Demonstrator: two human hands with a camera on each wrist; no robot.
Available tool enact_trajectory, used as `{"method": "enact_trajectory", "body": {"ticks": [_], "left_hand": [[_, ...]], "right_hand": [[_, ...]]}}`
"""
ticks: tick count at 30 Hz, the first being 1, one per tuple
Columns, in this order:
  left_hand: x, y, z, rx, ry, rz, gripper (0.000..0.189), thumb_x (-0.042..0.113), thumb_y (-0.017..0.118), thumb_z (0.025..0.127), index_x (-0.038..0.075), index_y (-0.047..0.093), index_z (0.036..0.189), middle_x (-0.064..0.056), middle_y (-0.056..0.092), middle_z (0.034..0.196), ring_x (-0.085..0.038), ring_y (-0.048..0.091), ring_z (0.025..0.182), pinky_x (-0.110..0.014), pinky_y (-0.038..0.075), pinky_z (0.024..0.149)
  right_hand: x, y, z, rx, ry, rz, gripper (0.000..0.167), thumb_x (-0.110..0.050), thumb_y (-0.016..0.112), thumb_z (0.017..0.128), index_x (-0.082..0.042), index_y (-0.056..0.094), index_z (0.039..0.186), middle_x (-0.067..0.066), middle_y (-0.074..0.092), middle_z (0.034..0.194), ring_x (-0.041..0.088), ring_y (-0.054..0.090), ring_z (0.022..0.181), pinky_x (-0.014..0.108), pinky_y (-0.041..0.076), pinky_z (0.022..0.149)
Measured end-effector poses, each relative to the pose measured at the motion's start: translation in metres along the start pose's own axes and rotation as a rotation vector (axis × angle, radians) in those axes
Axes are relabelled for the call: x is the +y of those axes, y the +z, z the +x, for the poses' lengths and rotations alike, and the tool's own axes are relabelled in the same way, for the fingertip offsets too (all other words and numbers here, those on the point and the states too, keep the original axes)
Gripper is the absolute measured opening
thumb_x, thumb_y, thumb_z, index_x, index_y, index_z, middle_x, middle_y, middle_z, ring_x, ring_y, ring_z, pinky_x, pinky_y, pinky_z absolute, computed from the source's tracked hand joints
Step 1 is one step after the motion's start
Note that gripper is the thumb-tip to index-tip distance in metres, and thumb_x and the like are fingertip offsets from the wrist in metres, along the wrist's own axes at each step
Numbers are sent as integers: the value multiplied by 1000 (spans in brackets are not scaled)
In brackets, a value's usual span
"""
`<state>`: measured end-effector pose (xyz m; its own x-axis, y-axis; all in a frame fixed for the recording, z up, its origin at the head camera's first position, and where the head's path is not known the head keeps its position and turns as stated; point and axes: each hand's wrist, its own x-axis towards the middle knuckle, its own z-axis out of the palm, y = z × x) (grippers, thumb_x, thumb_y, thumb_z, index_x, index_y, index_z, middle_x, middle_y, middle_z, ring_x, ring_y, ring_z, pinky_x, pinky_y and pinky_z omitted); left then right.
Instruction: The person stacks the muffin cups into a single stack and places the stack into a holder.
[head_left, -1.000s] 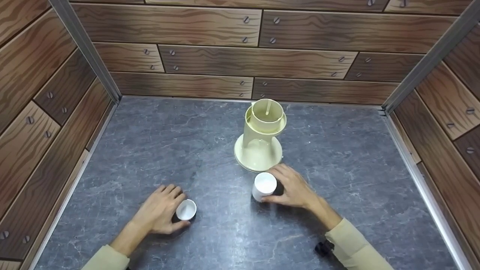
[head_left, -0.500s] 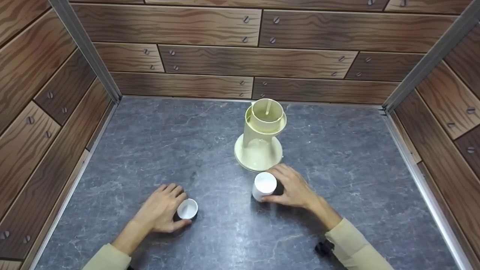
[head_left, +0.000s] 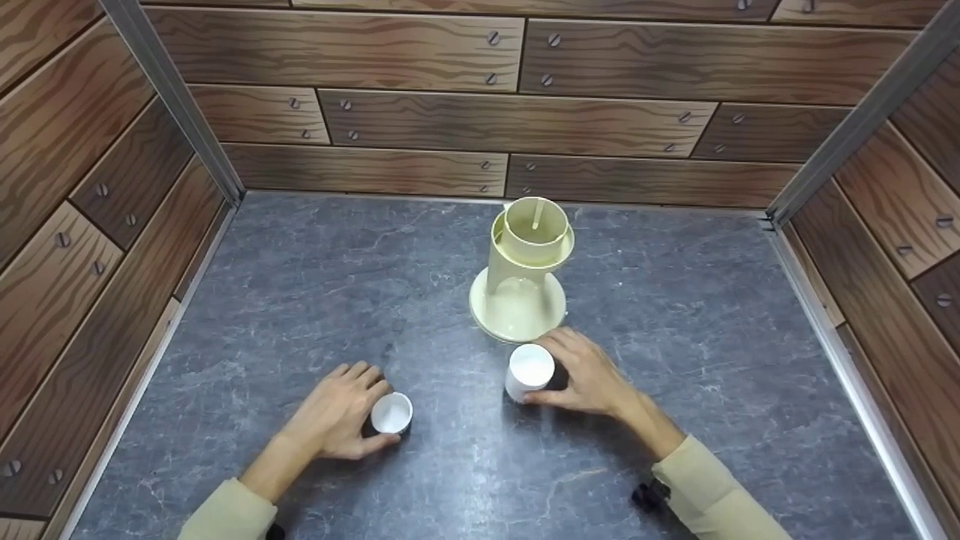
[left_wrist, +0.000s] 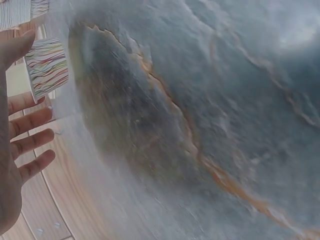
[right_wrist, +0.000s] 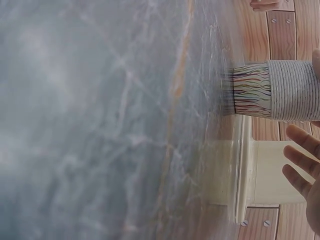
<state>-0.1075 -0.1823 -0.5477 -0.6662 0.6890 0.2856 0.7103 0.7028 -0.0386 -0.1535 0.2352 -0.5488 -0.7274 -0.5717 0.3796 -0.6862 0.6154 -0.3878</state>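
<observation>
A small paper cup with coloured wavy lines stands upright, and my left hand pinches it between thumb and index finger. In the left wrist view the other fingers of that hand spread loosely away from the cup. My right hand grips an upright stack of nested paper cups between thumb and forefinger. The right wrist view shows the piled rims of this stack above the patterned lowest cup, the remaining fingers extended beside it.
Just behind the stack stands a cream cylindrical holder on a round base, with an open tube at its top. Wood-print walls border the grey marbled tabletop at the back and both sides.
My left hand has shifted right and slightly forward, carrying the single cup along. The right hand and the cup stack have stayed in place.
</observation>
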Motion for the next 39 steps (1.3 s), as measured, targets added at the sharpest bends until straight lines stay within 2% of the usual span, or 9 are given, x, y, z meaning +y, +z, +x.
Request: {"method": "enact_trajectory", "body": {"ticks": [9, 16, 21, 29, 39], "left_hand": [[7, 2, 14, 6, 21, -4, 63, 71, 76, 78, 17, 71, 108, -2, 68, 105, -20, 61, 97, -36, 51, 80], [12, 0, 26, -4, 1, -12, 63, 71, 75, 80, 17, 71, 111, -3, 69, 107, -21, 62, 98, -37, 53, 79], [16, -2, 33, 8, -4, -3, 65, 73, 74, 80, 16, 72, 112, -4, 71, 109, -22, 63, 99, -38, 53, 79], [23, -3, 45, 13, -6, -14, 63, 73, 73, 82, 17, 71, 112, -3, 71, 109, -23, 64, 102, -39, 55, 82], [31, -4, 58, 40, -18, -32, 62, 74, 71, 82, 19, 70, 110, -1, 71, 109, -21, 64, 100, -38, 55, 81]], "right_hand": [[1, 1, -1, 8, -3, -5, 74, -67, 84, 76, -18, 69, 129, 1, 72, 124, 21, 67, 117, 45, 58, 97], [1, 1, -1, 7, -3, -1, 75, -64, 87, 75, -16, 69, 130, 3, 73, 125, 22, 67, 118, 47, 58, 99], [1, 1, -1, 9, -9, -13, 75, -66, 86, 75, -17, 69, 129, 2, 72, 124, 22, 67, 117, 46, 58, 98], [1, 0, 0, 7, -16, -13, 76, -70, 81, 78, -18, 68, 132, 7, 72, 128, 24, 67, 120, 48, 57, 99], [0, 0, 0, -1, -4, -17, 77, -70, 81, 78, -18, 68, 132, 8, 72, 128, 25, 67, 119, 49, 58, 99]]}}
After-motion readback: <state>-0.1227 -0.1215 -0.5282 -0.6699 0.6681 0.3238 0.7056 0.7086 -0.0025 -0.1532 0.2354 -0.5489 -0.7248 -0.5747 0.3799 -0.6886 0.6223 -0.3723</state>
